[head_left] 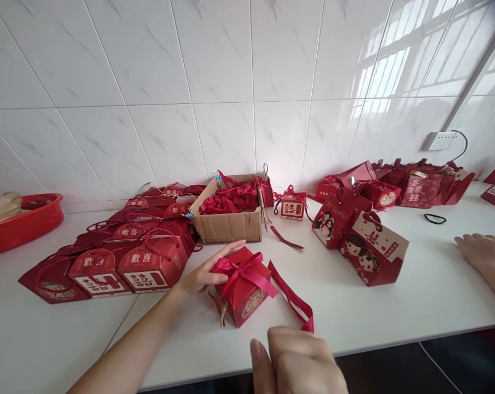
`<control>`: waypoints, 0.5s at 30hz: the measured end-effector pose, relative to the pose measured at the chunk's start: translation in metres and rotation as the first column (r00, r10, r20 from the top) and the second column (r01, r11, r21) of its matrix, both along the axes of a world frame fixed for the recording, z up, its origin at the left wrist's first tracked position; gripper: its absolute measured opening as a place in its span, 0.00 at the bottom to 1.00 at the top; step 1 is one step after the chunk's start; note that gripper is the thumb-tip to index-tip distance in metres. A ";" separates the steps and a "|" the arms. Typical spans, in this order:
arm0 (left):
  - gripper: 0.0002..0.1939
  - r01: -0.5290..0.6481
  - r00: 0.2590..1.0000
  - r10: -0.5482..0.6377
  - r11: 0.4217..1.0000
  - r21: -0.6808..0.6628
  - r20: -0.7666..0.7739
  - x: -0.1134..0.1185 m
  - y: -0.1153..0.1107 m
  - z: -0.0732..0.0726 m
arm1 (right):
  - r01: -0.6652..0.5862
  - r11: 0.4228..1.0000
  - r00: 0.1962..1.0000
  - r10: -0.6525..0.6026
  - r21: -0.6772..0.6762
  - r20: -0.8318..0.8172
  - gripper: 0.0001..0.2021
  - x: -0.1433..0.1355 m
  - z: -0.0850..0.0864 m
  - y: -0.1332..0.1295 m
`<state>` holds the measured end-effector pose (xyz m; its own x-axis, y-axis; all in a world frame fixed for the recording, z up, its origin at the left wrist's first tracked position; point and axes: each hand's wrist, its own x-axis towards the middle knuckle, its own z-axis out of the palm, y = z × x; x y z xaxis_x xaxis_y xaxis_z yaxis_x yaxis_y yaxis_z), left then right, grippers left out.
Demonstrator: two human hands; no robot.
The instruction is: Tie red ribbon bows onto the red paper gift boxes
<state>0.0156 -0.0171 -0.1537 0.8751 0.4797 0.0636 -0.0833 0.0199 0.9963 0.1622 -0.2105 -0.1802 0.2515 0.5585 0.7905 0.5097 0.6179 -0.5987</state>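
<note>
A red gift box with a pink-red ribbon bow on top stands on the white counter in front of me. My left hand holds its left side, with fingers along the back edge and the thumb beside the bow. A twisted cord handle hangs at the box's near left. In the foreground, my right hand is curled closed; whatever its fingers may hold is hidden. Beyond that hand lies a loose dark red ribbon, running along the right of the box.
Rows of red boxes with cord handles stand at left, near a red basin. Behind is a cardboard carton of ribbons. Several decorated boxes stand at right. Another person's hand rests near a black band.
</note>
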 end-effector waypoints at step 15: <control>0.34 -0.299 0.946 0.309 0.949 -0.105 0.102 0.005 0.001 -0.004 | -0.114 0.955 0.993 0.119 -0.274 0.005 0.21 0.029 0.050 0.047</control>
